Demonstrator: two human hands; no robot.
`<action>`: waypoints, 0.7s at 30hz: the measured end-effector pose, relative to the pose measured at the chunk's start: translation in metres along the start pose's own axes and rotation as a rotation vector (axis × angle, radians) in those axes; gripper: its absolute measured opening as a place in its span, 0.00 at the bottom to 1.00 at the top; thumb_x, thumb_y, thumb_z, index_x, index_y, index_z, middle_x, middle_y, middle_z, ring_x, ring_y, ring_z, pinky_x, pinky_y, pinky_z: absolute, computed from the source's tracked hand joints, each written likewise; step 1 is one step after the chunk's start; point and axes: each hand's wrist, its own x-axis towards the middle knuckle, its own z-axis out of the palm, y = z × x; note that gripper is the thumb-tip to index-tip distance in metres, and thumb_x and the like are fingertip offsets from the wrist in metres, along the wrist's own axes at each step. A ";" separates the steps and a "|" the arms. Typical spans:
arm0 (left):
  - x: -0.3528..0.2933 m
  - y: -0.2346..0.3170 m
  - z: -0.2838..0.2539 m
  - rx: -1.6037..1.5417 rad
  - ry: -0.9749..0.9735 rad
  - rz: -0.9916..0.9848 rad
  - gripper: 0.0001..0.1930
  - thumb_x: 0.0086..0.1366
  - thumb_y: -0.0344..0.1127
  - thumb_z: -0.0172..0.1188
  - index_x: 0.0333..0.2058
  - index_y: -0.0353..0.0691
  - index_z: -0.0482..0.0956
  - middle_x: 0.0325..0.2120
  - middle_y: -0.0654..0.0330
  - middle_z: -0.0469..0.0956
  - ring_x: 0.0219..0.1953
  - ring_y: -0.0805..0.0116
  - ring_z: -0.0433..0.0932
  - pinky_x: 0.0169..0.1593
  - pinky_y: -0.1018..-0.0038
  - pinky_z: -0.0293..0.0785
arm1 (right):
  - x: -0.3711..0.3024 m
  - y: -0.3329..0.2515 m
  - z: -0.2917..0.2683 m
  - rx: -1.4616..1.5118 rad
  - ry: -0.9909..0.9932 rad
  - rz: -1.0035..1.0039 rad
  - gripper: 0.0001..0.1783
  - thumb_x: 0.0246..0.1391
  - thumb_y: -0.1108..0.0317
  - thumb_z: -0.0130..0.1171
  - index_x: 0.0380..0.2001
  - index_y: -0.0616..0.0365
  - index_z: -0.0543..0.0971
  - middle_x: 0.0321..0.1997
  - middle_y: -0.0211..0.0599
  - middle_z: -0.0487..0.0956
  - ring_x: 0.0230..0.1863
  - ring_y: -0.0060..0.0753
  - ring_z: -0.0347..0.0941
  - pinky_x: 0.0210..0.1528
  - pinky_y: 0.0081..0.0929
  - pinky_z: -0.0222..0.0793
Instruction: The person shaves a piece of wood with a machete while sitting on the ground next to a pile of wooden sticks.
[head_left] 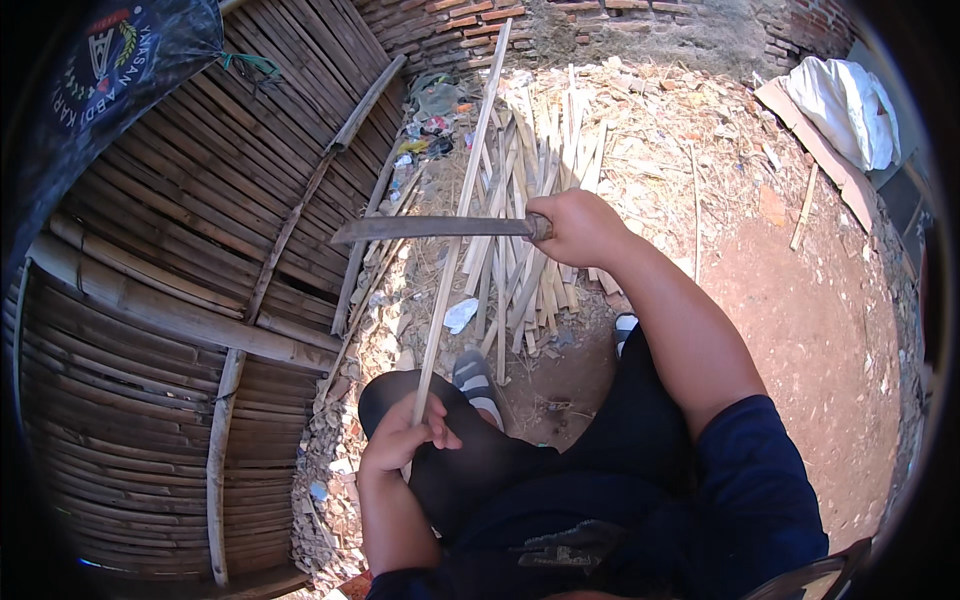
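Observation:
My right hand [578, 228] is closed round the handle of a machete [435, 228], whose long dark blade points left. The blade lies across a long, thin bamboo strip [470, 165]; whether it touches the strip I cannot tell. Near my left knee, my left hand [412, 432] holds the strip's near end between thumb and fingers. From there the strip runs away from me toward the brick wall. Beyond my feet, a heap of split bamboo strips [545, 285] lies loosely on the ground, partly behind the blade and my right hand.
A bamboo-slat wall [150, 280] stands close on the left, with a dark printed sheet [130, 60] hanging at its top. A brick wall [640, 30] closes the far side. Rubble and chips cover the ground. A white sack [845, 112] lies on a board at far right.

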 end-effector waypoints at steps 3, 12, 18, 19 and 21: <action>0.000 0.001 0.001 -0.019 -0.006 -0.008 0.18 0.56 0.17 0.50 0.47 0.31 0.72 0.26 0.57 0.76 0.33 0.55 0.84 0.45 0.61 0.81 | 0.001 0.026 -0.012 0.166 0.119 0.198 0.14 0.52 0.59 0.66 0.38 0.54 0.83 0.30 0.49 0.83 0.37 0.56 0.81 0.41 0.48 0.77; 0.000 -0.001 0.004 0.061 -0.067 0.018 0.20 0.60 0.18 0.51 0.52 0.29 0.70 0.34 0.50 0.82 0.39 0.55 0.84 0.48 0.60 0.81 | -0.026 -0.035 0.004 -0.105 -0.191 -0.338 0.12 0.45 0.62 0.68 0.29 0.56 0.78 0.24 0.46 0.79 0.32 0.58 0.79 0.34 0.49 0.72; -0.001 0.005 0.007 0.073 -0.011 -0.052 0.22 0.59 0.18 0.50 0.54 0.30 0.69 0.39 0.46 0.83 0.44 0.54 0.84 0.49 0.63 0.81 | -0.008 0.016 -0.014 0.062 -0.042 0.080 0.17 0.52 0.54 0.68 0.39 0.54 0.83 0.31 0.50 0.83 0.36 0.56 0.81 0.40 0.48 0.75; -0.001 0.007 0.009 0.081 0.010 -0.068 0.22 0.59 0.18 0.49 0.54 0.30 0.69 0.39 0.47 0.83 0.44 0.54 0.84 0.49 0.63 0.81 | -0.005 0.027 -0.019 0.093 0.031 0.193 0.19 0.53 0.52 0.68 0.41 0.55 0.83 0.31 0.51 0.83 0.36 0.55 0.81 0.40 0.47 0.75; -0.005 0.001 0.004 0.077 -0.028 -0.058 0.23 0.59 0.18 0.49 0.55 0.31 0.69 0.39 0.47 0.83 0.44 0.54 0.84 0.49 0.64 0.81 | -0.005 0.026 -0.025 0.110 0.062 0.237 0.20 0.53 0.52 0.69 0.42 0.55 0.83 0.32 0.51 0.83 0.37 0.55 0.81 0.41 0.46 0.75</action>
